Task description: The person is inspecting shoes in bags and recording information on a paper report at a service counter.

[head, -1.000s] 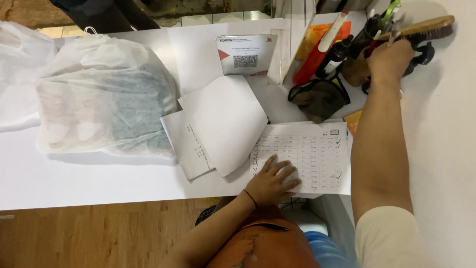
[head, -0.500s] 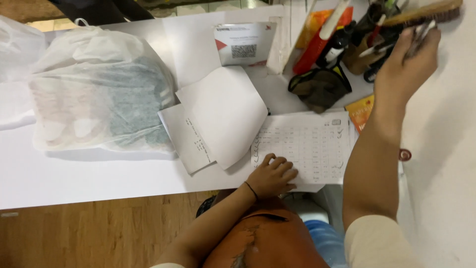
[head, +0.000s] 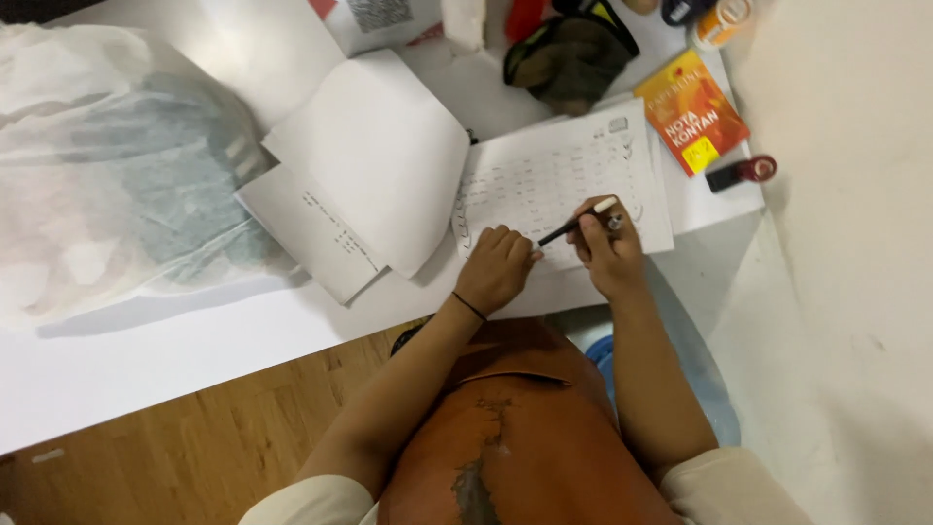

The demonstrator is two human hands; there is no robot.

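My right hand (head: 607, 251) grips a black pen (head: 579, 221) with a white end, its tip resting on a printed sheet with rows of small entries (head: 559, 175). My left hand (head: 496, 267) lies curled in a loose fist on the lower edge of the same sheet, just left of the pen tip. A black band circles my left wrist. The sheet lies on a white table (head: 175, 340), beside an open notebook with a page folded over (head: 374, 165).
A large translucent white bag with cloth inside (head: 107, 185) fills the table's left side. A dark pouch (head: 573, 58), a small orange booklet (head: 690, 112) and a red-and-black stamp (head: 743, 172) sit at the back right. Wooden floor (head: 194, 447) shows below the table edge.
My right hand came down from the holder of tools at the back right, carrying a pen, and now rests on the printed sheet. The left hand stayed put. The camera view shifted closer.
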